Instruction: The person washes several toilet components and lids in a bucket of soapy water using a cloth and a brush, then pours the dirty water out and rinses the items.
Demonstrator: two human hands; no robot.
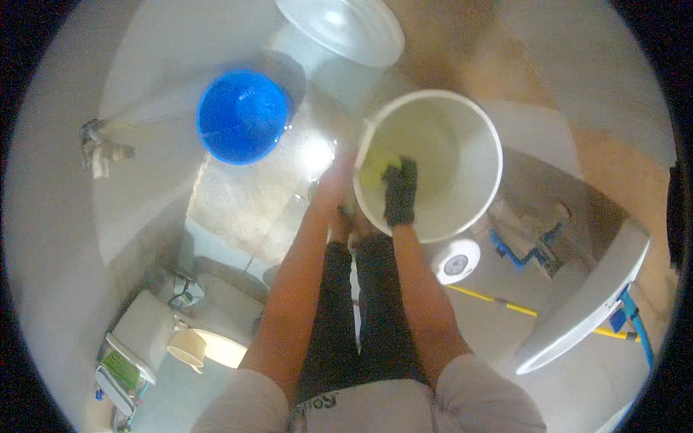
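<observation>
In front of me a large white bucket (495,162) stands open, its inside tinted yellowish green. My right hand (400,190), in a dark glove, reaches down into it. Beside its fingertips is a blurred yellow-green patch (373,172); whether the hand grips anything there is unclear. My left hand (344,162) looks bare and is blurred at the bucket's left outer side, close to the rim. Its fingers cannot be made out. Left of it, a round blue bucket (243,116) rests on the wet, shiny floor.
A white round lid or basin (346,27) is at the top. A tap (103,149) juts from the left wall. A toilet (143,319) and a cream dipper (187,347) are lower left. At right are a white washbasin (590,303), a yellow pole (487,297) and a white round object (468,254).
</observation>
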